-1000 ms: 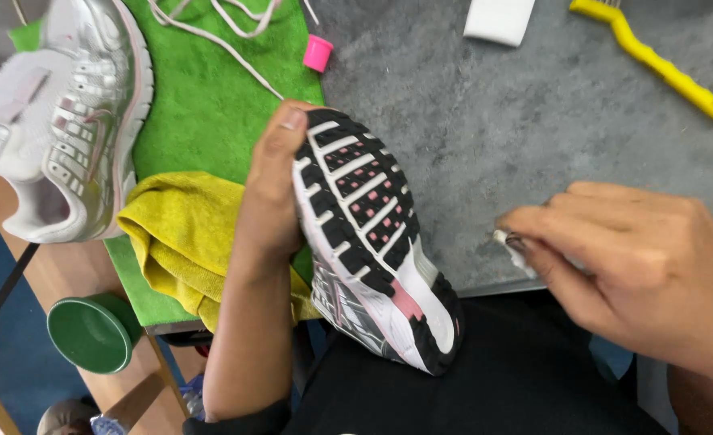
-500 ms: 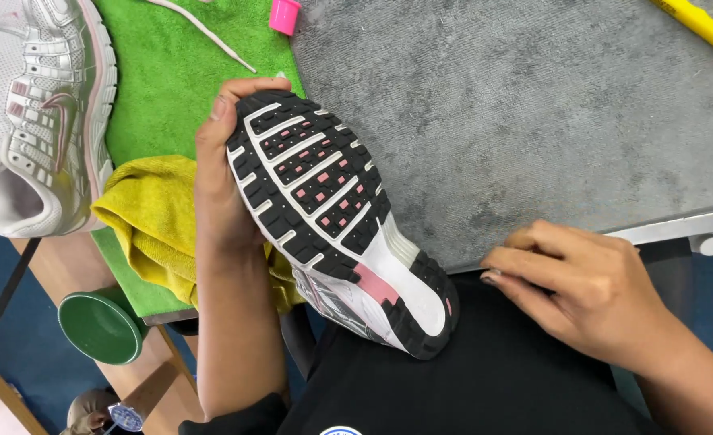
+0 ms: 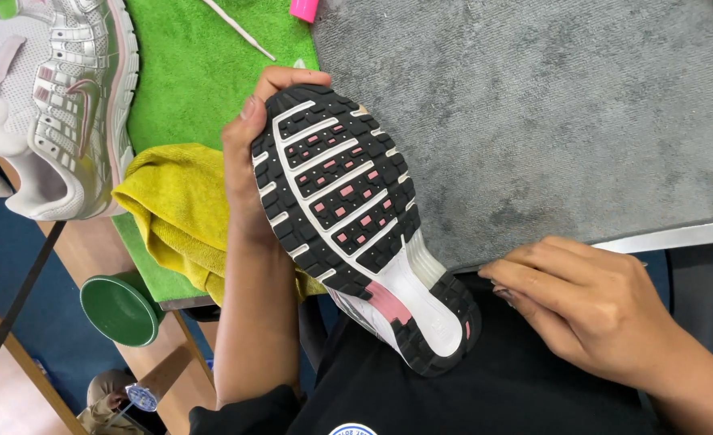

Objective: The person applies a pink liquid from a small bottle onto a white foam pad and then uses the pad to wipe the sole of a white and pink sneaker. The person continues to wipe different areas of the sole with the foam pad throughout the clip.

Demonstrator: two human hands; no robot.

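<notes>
Head view: left hand [image 3: 248, 173] grips shoe [image 3: 356, 221] sole-up, unchanged. Right hand [image 3: 594, 302], at 4 o'clock, has dropped off the table [image 3: 549, 121] to the lap, fingers pressed together; pinch contents unclear.

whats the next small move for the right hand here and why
Probably lift the right hand from the lap up to the sole. The left hand holds the shoe sole-up at the gray mat, tread fully exposed, while the right hand rests beside the heel, fingers curled; whether it holds anything is unclear.
</notes>
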